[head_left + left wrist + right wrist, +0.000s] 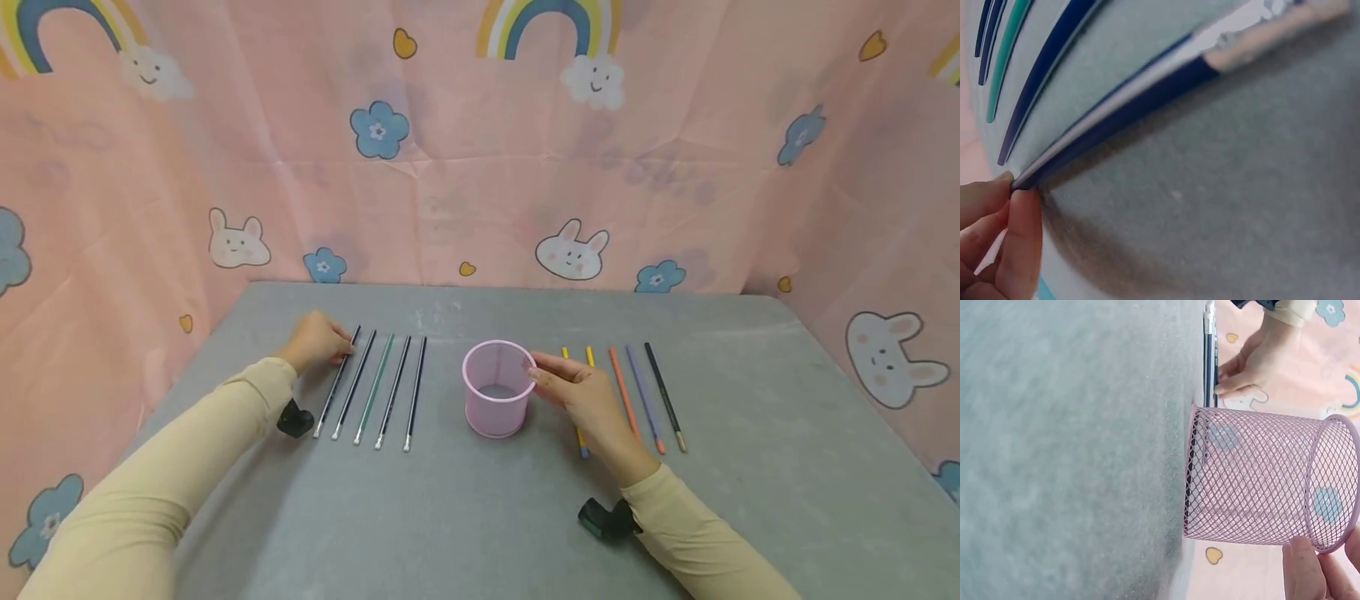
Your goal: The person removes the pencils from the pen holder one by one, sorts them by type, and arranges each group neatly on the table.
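Observation:
My left hand (317,340) pinches the leftmost dark blue pencil (333,395) near its far end; in the left wrist view this pencil (1141,109) runs from the fingertips toward a silver band and eraser. Just right of it lie another dark pencil (354,385), a green pencil (373,389) and more dark ones, side by side. My right hand (588,400) holds the rim of a pink mesh pencil cup (495,417), thumb and fingers at its right side. The cup (1254,475) stands upright on the table, and nothing is seen inside it.
Right of the cup lies a second row: yellow pencils (566,353), an orange pencil (624,392), a purple pencil (645,396) and a black pencil (664,396). My right forearm crosses in front of part of it. Behind the grey table (450,525) hangs a pink patterned cloth (465,208).

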The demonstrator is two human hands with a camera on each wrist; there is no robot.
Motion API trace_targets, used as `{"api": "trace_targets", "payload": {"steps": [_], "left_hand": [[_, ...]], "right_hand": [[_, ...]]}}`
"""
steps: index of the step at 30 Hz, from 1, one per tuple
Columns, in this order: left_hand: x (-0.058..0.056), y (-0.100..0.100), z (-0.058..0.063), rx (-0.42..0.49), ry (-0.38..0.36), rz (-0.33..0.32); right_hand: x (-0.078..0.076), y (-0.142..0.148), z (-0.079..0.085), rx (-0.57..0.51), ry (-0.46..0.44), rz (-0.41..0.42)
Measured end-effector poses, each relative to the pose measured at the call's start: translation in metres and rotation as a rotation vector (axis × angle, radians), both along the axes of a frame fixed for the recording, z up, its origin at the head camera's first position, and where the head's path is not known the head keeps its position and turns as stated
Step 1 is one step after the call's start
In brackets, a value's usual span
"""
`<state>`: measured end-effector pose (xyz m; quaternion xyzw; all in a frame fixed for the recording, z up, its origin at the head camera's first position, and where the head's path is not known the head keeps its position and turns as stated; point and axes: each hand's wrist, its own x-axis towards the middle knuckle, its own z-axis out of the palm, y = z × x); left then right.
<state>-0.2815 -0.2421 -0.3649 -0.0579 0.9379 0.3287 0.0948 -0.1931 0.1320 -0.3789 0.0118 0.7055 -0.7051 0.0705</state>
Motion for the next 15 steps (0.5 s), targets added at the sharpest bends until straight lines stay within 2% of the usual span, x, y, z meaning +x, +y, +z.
{"api": "trace_targets", "payload": {"steps": [3,6,10,13,15], "left_hand": [[0.002,0.001,-0.003,-0.025,0.024,-0.007],[0.002,0.003,-0.006,-0.081,0.066,-0.045],[0.0,0.005,-0.004,-0.13,0.079,-0.084],[-0.004,0.004,0.002,-0.138,0.067,-0.078],[-0.006,0.002,0.006,-0.132,0.115,-0.035]], "right_hand": [[0.0,0.0,-0.001,0.005,0.0,0.007],[-0.001,0.001,-0.001,0.003,-0.001,0.006],[-0.002,0.0,-0.001,0.004,0.001,0.001],[-0.004,0.002,0.002,0.023,0.003,0.017],[-0.007,0.007,0.006,0.063,0.025,0.035]]}}
